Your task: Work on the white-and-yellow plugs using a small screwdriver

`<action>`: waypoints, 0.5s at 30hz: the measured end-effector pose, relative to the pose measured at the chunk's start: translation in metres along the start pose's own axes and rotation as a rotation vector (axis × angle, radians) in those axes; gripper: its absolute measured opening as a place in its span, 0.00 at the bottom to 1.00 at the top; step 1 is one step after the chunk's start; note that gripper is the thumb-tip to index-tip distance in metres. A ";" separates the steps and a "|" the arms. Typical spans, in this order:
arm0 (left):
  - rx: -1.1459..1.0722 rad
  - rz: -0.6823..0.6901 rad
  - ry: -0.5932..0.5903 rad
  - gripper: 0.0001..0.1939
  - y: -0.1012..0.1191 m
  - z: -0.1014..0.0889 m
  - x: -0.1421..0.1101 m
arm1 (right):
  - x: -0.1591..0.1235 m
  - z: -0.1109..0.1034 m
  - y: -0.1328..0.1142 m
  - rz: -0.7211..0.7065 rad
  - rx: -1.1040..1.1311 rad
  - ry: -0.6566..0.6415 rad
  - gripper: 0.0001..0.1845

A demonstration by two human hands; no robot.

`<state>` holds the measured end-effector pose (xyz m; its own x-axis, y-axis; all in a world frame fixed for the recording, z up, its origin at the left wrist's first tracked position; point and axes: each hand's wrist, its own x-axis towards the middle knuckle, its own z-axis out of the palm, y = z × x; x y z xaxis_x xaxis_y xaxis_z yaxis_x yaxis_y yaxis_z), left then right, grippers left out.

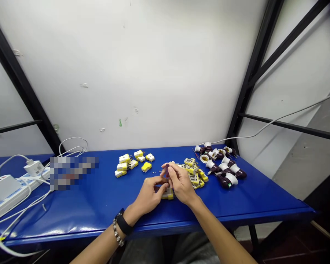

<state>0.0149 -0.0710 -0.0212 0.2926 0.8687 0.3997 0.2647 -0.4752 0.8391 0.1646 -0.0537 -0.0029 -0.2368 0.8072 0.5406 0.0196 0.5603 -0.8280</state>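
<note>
My right hand (181, 183) grips a screwdriver (167, 170) with a dark purple handle, held upright, its shaft pointing down. My left hand (151, 192) is closed, thumb and fingers meeting near the lower shaft; what they pinch is hidden. Directly under both hands, a yellow and white plug (168, 194) lies on the blue table, partly covered by the fingers. Just right of my right hand is a pile of opened yellow plug halves (194, 170) with metal parts showing. A few tiny screws (154, 172) are scattered beyond my left hand.
Several closed yellow and white plugs (124, 158) form a group at back left of my hands. Lamp holders (225, 167) in white and dark maroon crowd the right side. A power strip (16, 194) with white cables occupies the left end. Black frame posts (244, 84) flank the blue table (99, 205).
</note>
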 end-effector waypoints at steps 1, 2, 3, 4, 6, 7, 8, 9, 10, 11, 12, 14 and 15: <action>0.011 -0.001 0.003 0.11 -0.001 0.000 0.000 | 0.000 0.000 -0.001 0.005 0.004 -0.010 0.20; 0.015 -0.004 0.016 0.11 -0.002 0.001 0.001 | 0.000 0.000 -0.001 0.015 0.004 -0.018 0.20; 0.015 -0.007 0.034 0.10 -0.003 0.001 0.003 | 0.000 0.000 -0.002 0.026 -0.004 -0.023 0.20; 0.017 -0.009 0.053 0.08 -0.003 0.002 0.004 | -0.001 0.001 -0.002 0.036 -0.018 -0.023 0.19; 0.025 -0.008 0.076 0.06 -0.002 0.003 0.006 | -0.001 0.002 -0.002 0.046 -0.033 -0.016 0.17; 0.020 -0.005 0.073 0.05 -0.001 0.003 0.006 | -0.001 0.002 -0.002 0.045 -0.026 -0.010 0.15; 0.005 0.001 0.059 0.05 0.001 0.003 0.005 | -0.001 0.002 -0.003 0.043 -0.009 -0.002 0.15; -0.014 0.011 0.041 0.06 0.003 0.002 0.004 | -0.001 0.002 -0.003 0.041 0.012 0.009 0.14; -0.021 0.027 0.023 0.09 0.005 0.000 0.002 | -0.001 0.001 -0.004 0.039 0.034 0.028 0.14; -0.002 0.046 0.007 0.12 0.007 -0.003 0.000 | -0.001 0.000 -0.004 0.038 0.053 0.052 0.14; 0.045 0.066 -0.008 0.16 0.008 -0.006 -0.002 | 0.000 -0.001 -0.005 0.038 0.068 0.076 0.14; 0.187 0.092 -0.043 0.22 0.009 -0.013 -0.007 | 0.000 -0.003 -0.008 0.044 0.103 0.122 0.15; 0.258 0.087 -0.070 0.25 0.008 -0.018 -0.009 | 0.001 -0.004 -0.009 0.049 0.124 0.142 0.15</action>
<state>-0.0016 -0.0801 -0.0112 0.3853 0.8153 0.4322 0.4579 -0.5756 0.6775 0.1681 -0.0571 0.0054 -0.0990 0.8561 0.5072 -0.0937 0.4995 -0.8613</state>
